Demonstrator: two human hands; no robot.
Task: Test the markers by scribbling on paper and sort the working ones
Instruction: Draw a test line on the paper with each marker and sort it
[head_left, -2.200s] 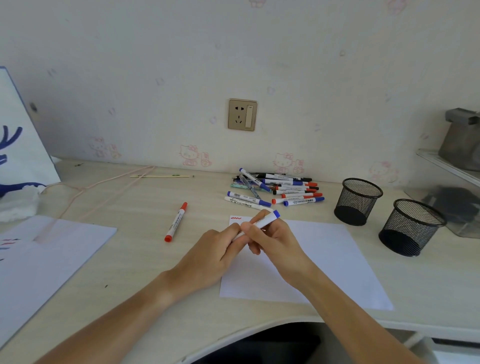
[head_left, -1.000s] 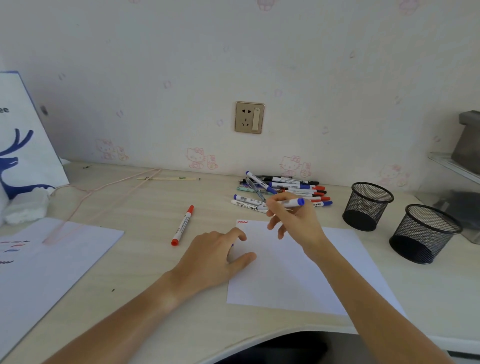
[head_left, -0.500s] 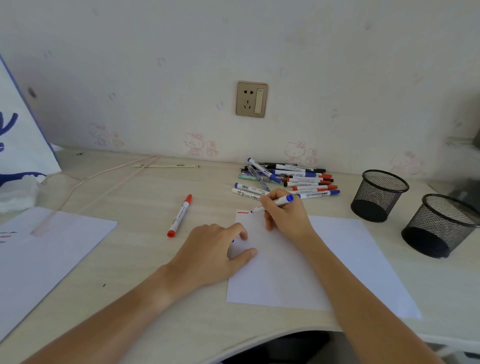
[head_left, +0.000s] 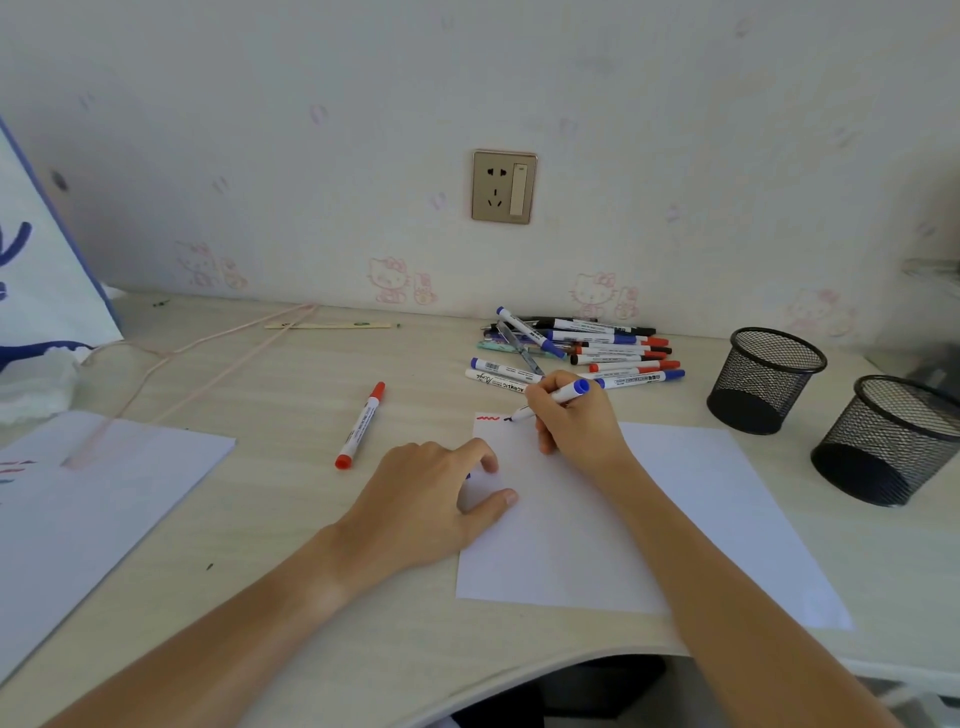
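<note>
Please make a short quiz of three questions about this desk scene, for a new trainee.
1. True or false: the right hand holds a blue marker with its tip on the paper.
2. Which colour is the scribble already at the paper's top left corner? A red, B green, C black.
3. Fill in: the left hand rests on the paper's ___ edge.

Key: 1 true. 2 A. 3 left.

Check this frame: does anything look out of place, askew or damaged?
Nothing looks damaged or spilled. One red marker lies alone left of the paper, apart from the marker pile. Both mesh cups look empty. The right hand scribbles with a blue marker.
</note>
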